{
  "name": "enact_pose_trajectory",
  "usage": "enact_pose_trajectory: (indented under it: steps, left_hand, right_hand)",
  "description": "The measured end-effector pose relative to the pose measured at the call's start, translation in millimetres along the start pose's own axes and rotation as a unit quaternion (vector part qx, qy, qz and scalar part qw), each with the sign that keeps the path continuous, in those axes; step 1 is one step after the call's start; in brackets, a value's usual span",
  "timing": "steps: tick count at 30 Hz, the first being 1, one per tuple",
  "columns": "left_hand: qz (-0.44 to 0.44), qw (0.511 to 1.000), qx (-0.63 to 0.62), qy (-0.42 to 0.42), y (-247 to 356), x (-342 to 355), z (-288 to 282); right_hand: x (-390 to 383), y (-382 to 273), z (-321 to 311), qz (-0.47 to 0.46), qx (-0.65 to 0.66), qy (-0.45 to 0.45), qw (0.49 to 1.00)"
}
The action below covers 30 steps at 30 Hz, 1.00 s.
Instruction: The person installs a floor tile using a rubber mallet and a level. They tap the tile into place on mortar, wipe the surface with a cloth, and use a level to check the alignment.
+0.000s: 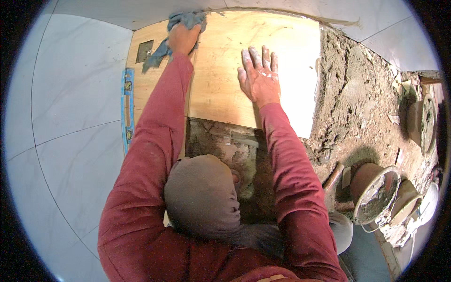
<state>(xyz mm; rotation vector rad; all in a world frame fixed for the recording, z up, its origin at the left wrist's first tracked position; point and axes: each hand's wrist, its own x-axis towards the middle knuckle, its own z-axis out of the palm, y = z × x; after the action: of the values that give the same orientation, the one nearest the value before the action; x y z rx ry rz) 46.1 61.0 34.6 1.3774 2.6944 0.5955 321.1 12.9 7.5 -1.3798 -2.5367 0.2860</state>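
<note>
My left hand [183,39] is closed on a crumpled blue-grey rag [189,19], pressing it onto a wood-coloured tile [218,89] near its far left corner. Part of the rag hangs leftward toward a square dark opening [144,51] in a neighbouring strip of the same colour. Flat on the middle of the tile lies my right hand [261,81], fingers stretched out and smeared with whitish dust. A blue spirit level [127,110] stands along the left side, against the pale wall tiles.
Rough, bare mortar [340,89] borders the tile on the right. A mortar-coated bucket [373,190], a second bucket [416,122] and a wooden handle [333,176] lie to the right. Pale marbled tiles [75,75] cover the left side. My bent knee [202,192] is close below the tile.
</note>
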Motion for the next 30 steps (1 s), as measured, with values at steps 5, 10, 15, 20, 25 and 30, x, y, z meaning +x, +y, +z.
enact_pose_trajectory:
  steps: [5, 10, 15, 20, 25, 30]
  left_hand:
    - [0.023, 0.999, 0.043, 0.016, 56, 22, 17]
    - [0.034, 0.997, 0.059, -0.032, 88, 24, 20]
    - [0.109, 0.993, 0.035, -0.028, 145, 3, 40]
    - [0.146, 0.986, 0.015, -0.079, 207, -22, 53]
    - [0.156, 0.977, -0.064, -0.129, 290, -46, 75]
    - [0.132, 0.820, -0.464, -0.307, 367, -93, 84]
  right_hand:
    - [2, -8, -2, -0.013, 0.028, -0.004, 1.000]
    - [3, -17, -5, -0.033, 0.029, -0.006, 0.999]
    - [2, -15, 1, -0.043, 0.026, 0.024, 0.998]
    - [0, -19, -3, -0.031, -0.051, -0.001, 0.998]
    - [-16, -5, 2, -0.002, 0.384, 0.020, 0.923]
    - [-2, -25, 45, -0.017, 0.131, 0.054, 0.990]
